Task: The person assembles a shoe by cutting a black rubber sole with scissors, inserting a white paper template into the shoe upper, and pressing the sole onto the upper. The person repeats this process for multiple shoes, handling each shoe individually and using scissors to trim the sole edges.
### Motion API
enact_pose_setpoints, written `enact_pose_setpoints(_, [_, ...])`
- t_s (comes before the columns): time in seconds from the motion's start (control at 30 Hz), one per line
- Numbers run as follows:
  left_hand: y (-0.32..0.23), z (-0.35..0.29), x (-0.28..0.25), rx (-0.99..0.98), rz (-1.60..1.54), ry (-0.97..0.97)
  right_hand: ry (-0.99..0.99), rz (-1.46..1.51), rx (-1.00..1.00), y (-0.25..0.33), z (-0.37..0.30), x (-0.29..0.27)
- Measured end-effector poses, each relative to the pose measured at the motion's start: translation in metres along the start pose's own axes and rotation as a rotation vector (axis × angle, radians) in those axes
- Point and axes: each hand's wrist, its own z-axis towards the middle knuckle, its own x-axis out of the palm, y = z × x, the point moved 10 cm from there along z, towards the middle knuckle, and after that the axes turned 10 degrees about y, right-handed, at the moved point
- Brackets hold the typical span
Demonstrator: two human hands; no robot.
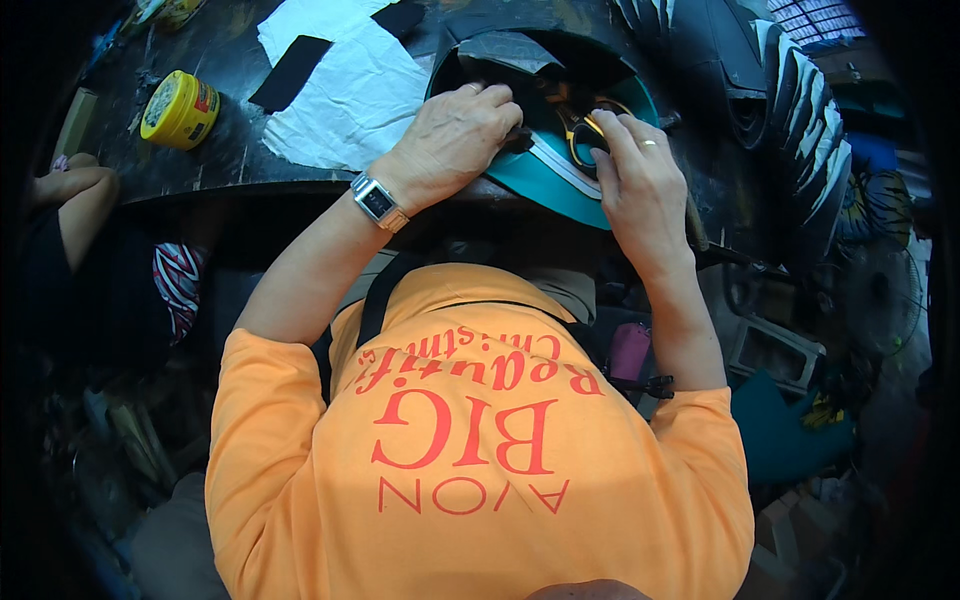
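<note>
My left hand (452, 138), a watch on its wrist, is closed at the left of a teal sheet piece (545, 185). Its fingertips are partly hidden, and a small dark bit (518, 140) shows beside them; what they pinch I cannot make out. My right hand (640, 180) has its fingers curled at the yellow-and-black handles of scissors (578, 138), whose blades are hard to see in the dark. A white strip (562, 165) runs across the teal piece between the hands. Black material (505, 50) lies at its far side.
White cloth (350, 95) with a black rectangular piece (290, 73) lies left of my hands. A yellow tub (180, 110) stands farther left on the dark table (235, 165). Stacked black sheets (790, 120) hang over the right side. Another person's arm (78, 195) is at far left.
</note>
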Motion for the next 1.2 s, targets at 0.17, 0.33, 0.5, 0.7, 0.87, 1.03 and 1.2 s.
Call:
enact_pose_setpoints(0.17, [-0.004,0.001,0.001,0.022,0.011,-0.017,0.276,-0.211,0.095,-0.011,0.017,0.049])
enact_pose_setpoints(0.33, [-0.007,0.0,-0.009,0.057,-0.008,-0.05,0.264,0.039,0.113,-0.025,0.03,0.04])
enact_pose_setpoints(0.5, [0.019,-0.01,-0.014,-0.007,-0.373,0.071,0.306,0.928,0.338,-0.036,-0.013,0.023])
enact_pose_setpoints(0.7, [0.026,-0.017,-0.016,-0.047,-0.464,0.117,0.626,1.81,0.764,-0.004,-0.097,0.061])
enact_pose_setpoints(0.87, [0.029,-0.018,-0.021,-0.057,-0.471,0.12,0.82,1.824,0.773,-0.008,-0.118,0.069])
enact_pose_setpoints(1.03, [0.035,-0.02,-0.013,-0.095,-0.511,0.206,0.912,1.815,0.79,-0.015,-0.117,0.07])
enact_pose_setpoints(1.2, [0.037,-0.021,-0.014,-0.095,-0.535,0.167,0.962,1.826,0.763,-0.015,-0.113,0.067])
